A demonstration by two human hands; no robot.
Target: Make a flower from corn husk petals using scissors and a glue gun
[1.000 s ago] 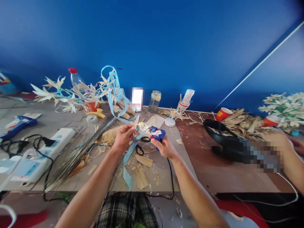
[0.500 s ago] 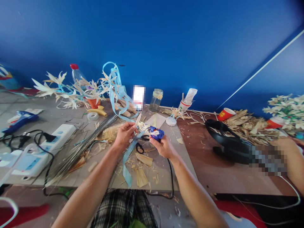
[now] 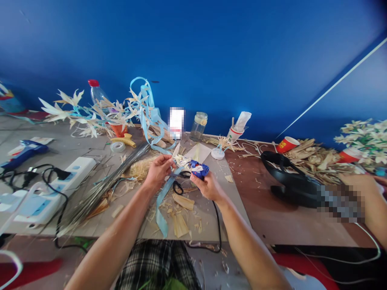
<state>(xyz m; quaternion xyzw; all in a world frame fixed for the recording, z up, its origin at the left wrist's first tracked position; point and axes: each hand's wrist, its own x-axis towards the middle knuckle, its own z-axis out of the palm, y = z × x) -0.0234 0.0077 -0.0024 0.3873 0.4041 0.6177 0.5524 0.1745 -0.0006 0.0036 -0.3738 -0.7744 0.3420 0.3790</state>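
My left hand pinches a pale dried-husk petal piece between thumb and fingertips. In my right hand is a blue glue gun, its body spotted with pale scraps. The gun's front end points left at the petal piece; whether they touch is too small to tell. A light blue ribbon hangs down beneath my left hand. Between the hands, a black scissors handle lies on the board among husk scraps.
Grey wires and a white power strip lie left, beside another blue glue gun. Husk flowers, a glass jar and a paper cup stand behind. At right are black headphones and another person's arm.
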